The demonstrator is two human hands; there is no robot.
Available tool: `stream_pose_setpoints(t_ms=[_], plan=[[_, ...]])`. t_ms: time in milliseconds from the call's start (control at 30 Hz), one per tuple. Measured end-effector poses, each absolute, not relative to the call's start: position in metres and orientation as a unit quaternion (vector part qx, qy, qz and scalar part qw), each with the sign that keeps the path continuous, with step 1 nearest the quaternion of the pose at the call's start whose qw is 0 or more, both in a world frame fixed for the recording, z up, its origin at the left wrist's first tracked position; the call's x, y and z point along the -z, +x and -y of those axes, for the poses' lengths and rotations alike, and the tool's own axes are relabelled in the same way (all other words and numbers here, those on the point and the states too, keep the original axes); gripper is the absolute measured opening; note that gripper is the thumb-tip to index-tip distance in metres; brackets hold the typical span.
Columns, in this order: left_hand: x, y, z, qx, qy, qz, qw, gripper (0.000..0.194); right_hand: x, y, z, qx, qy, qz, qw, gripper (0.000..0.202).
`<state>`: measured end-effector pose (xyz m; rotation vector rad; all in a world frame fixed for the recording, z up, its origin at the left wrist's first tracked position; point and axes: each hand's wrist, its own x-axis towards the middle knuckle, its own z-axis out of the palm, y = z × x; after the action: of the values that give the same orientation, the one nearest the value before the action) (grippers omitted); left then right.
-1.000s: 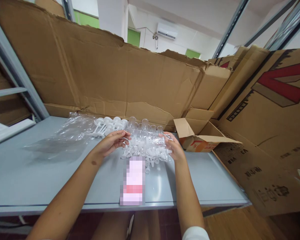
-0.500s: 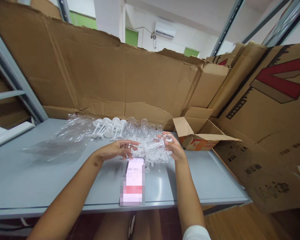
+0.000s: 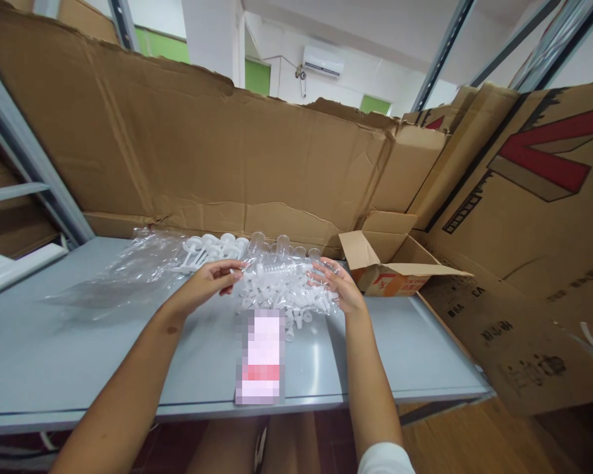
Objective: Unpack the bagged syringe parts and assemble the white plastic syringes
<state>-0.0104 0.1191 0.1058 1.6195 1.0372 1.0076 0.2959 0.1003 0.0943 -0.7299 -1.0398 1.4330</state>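
Note:
A clear plastic bag (image 3: 304, 263) stretches between my hands, over a pile of small white plastic pieces (image 3: 267, 289). With fingers closed, my left hand (image 3: 215, 278) pinches the bag's left edge. My right hand (image 3: 342, 286) grips its right side, the film lying over the fingers. A clear cylinder with white markings (image 3: 279, 271) shows through or under the film; I cannot tell which. Several clear cylinders (image 3: 282, 246) stand behind the bag. White plungers with round discs (image 3: 212, 247) lie behind my left hand.
A phone (image 3: 264, 355), its screen blurred out, lies at the table's (image 3: 192, 368) front. Crumpled clear plastic (image 3: 128, 263) rests to the left. An open cardboard box (image 3: 400, 276) stands right of my right hand. Tall cardboard (image 3: 277, 151) walls the back; a large carton (image 3: 528, 230) stands right.
My left hand has moved left and slightly up, away from the clear cylinder, to the bag's edge. The bag is spread wider over the white pieces. My right hand stays almost in place.

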Motion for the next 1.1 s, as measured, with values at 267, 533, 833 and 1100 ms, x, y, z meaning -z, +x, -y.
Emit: stream_pose_setpoints(t_ms=[267,533,833,1100], plan=[[-0.090,-0.089,-0.085,-0.458,0.600,-0.539,0.373,0.047,-0.088,0.307,-0.106,-0.604,-0.307,0.423,0.602,0.037],[-0.059,-0.128,-0.054,-0.431,0.532,-0.621,0.382,0.051,-0.084,0.312,-0.110,-0.587,-0.327,0.383,0.634,0.036],[-0.031,-0.102,-0.073,-0.354,0.613,-0.594,0.382,0.064,-0.083,0.312,-0.110,-0.583,-0.328,0.374,0.642,0.037],[-0.062,-0.056,-0.085,-0.350,0.696,-0.619,0.096,0.046,-0.086,0.310,-0.108,-0.588,-0.318,0.383,0.638,0.036]])
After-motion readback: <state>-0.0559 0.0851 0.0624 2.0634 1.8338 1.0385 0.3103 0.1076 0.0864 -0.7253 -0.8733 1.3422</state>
